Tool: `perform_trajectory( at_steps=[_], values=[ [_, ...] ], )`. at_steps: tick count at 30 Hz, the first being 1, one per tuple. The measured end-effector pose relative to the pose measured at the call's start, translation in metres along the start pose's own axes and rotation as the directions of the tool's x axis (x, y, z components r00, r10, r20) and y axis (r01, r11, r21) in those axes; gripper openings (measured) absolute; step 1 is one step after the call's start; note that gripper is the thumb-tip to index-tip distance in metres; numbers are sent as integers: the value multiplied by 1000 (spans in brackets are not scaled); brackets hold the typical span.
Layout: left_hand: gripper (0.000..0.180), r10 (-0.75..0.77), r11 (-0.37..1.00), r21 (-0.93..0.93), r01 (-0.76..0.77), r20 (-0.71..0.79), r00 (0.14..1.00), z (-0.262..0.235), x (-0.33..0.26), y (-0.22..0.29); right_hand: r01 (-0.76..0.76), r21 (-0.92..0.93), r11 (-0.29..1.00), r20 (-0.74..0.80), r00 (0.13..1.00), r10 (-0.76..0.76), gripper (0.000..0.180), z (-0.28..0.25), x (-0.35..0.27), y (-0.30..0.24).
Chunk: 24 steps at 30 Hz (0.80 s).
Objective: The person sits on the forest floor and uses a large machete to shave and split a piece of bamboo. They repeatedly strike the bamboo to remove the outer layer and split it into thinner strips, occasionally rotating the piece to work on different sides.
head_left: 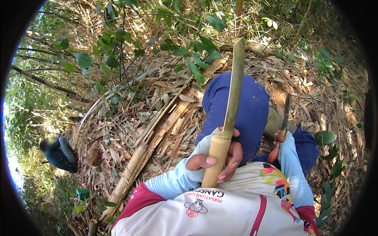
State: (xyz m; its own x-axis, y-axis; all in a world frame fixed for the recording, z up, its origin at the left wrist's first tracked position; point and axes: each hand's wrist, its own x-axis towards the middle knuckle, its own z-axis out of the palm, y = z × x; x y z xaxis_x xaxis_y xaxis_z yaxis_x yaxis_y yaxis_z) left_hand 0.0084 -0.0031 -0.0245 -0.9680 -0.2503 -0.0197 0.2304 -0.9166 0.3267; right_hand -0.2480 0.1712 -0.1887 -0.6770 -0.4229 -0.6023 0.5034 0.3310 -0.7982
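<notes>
Dry leaf litter covers the ground, leafy green stems overhanging it toward the far side. Left hand grips the thick pale base of a bamboo piece, thumb on one side, fingers on the other; its narrower cut strip points up in front of the blue-clad knee. Right hand is closed round a knife, blade upward, apart from the bamboo. Long split pole lies to the left; farther off, another person in dark clothing.
</notes>
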Motion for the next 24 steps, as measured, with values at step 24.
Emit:
perform_trajectory(
  at_steps=[24],
  values=[
    [73, -27, 922, 379, 83, -149, 988, 11, 1, -3, 802, -578, -153, 776, 481, -410, 22, 78, -142, -183]
  ],
)
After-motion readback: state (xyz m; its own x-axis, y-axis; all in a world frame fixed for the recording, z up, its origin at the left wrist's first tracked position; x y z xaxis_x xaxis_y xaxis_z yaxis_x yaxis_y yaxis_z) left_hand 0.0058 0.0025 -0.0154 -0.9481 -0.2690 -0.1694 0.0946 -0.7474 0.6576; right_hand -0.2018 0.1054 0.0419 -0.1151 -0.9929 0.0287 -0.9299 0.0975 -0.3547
